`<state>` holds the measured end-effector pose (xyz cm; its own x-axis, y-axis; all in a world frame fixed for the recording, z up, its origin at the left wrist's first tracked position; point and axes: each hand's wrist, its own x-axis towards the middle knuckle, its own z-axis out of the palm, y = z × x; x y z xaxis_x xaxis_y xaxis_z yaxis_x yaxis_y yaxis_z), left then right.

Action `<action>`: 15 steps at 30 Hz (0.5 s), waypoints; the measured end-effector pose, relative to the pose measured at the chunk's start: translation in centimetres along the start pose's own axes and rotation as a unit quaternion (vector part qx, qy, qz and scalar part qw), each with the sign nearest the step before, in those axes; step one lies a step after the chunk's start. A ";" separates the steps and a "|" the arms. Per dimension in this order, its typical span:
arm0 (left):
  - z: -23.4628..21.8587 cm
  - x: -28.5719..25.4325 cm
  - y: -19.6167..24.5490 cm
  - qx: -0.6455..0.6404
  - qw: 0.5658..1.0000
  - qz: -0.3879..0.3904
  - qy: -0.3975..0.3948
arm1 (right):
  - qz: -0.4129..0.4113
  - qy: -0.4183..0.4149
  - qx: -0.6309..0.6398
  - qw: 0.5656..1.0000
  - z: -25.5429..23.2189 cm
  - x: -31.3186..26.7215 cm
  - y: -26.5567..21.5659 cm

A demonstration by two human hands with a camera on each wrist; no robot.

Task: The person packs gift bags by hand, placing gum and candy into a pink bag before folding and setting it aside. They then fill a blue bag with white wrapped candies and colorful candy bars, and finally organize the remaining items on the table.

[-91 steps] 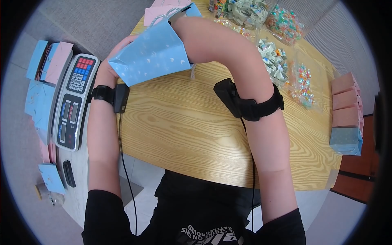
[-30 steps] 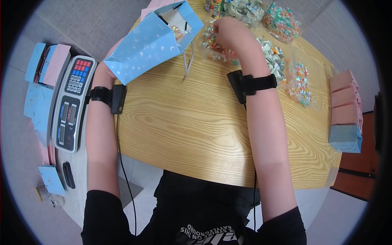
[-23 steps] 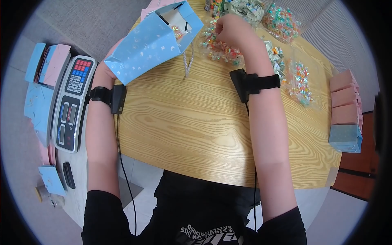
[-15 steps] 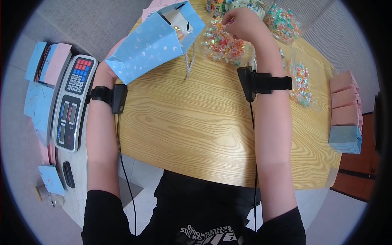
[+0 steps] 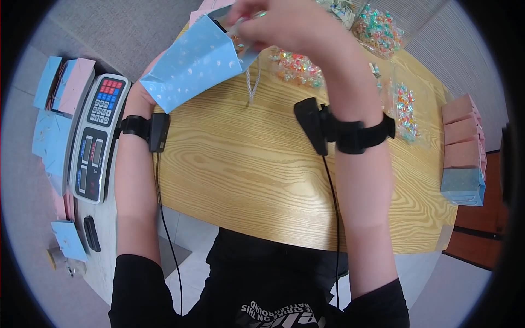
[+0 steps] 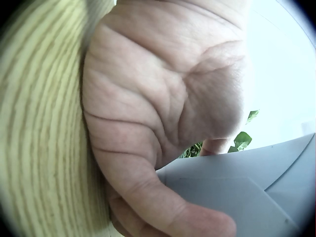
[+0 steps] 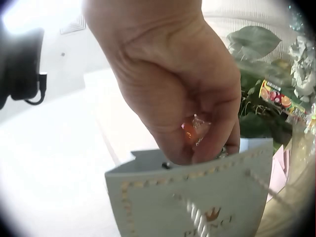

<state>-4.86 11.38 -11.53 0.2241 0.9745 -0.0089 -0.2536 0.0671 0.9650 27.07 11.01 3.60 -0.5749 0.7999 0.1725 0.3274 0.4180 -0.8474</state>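
A light blue paper bag (image 5: 191,68) leans tilted at the table's far left, its mouth facing up and right. My left hand (image 5: 146,90) holds it from the left, largely hidden behind it. The left wrist view shows that hand (image 6: 158,94) with fingers curled against the bag (image 6: 227,190). My right hand (image 5: 298,27) is at the bag's mouth. Between its fingers the right hand (image 7: 177,79) pinches wrapped candy, one piece orange (image 7: 189,133), with fingertips at the rim of the bag (image 7: 163,197). A twisted rope handle (image 7: 196,217) hangs in front.
Right of the bag lies a clear tray of candies (image 5: 301,70). Beyond are more candies (image 5: 378,31) and another candy tray (image 5: 406,112). A scale (image 5: 101,136) stands left, beside blue and pink bags (image 5: 79,85). Pink bags (image 5: 462,131) line the right edge.
My right hand was inside the bag, then came out to the candy tray. From above the tray it has moved left to the bag's mouth with candy. The left hand stays at the bag.
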 end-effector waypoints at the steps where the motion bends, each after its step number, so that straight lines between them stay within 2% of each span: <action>1: 0.0 0.1 0.1 0.007 1.000 0.000 0.001 | 0.000 0.001 0.000 1.000 1.1 0.4 0.3; 3: 0.3 0.1 0.2 0.022 1.000 0.000 0.002 | -0.118 0.047 -0.087 0.988 4.0 1.2 1.8; 4: 0.6 -0.3 0.1 0.029 1.000 0.000 0.003 | -0.118 0.047 -0.087 0.988 5.0 1.6 2.4; 6: 0.3 -0.5 0.3 0.043 0.999 0.000 0.004 | -0.209 -0.025 -0.126 0.970 6.1 1.9 2.8; 9: 0.4 0.9 0.5 0.062 0.998 0.000 0.009 | -0.176 -0.054 -0.128 0.974 5.4 1.3 2.3; 10: 0.1 -0.6 0.3 0.068 0.998 0.000 0.010 | -0.176 -0.055 -0.128 0.974 5.0 1.1 2.1; 12: 0.5 -0.7 0.4 0.081 0.997 0.001 0.014 | -0.136 0.002 -0.177 0.975 4.3 0.9 1.8; 13: 0.9 -1.0 0.1 0.087 0.996 0.002 0.016 | -0.137 0.001 -0.177 0.975 4.1 0.9 1.8; 15: 0.3 -1.2 0.4 0.099 0.995 0.003 0.021 | -0.092 0.055 -0.267 0.958 4.0 0.8 1.8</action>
<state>-5.00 10.16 -11.05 0.1831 0.9831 -0.0088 -0.0631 0.0207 0.9978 24.22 10.68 0.27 -0.5871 0.7199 0.3703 0.5814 0.6932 -0.4259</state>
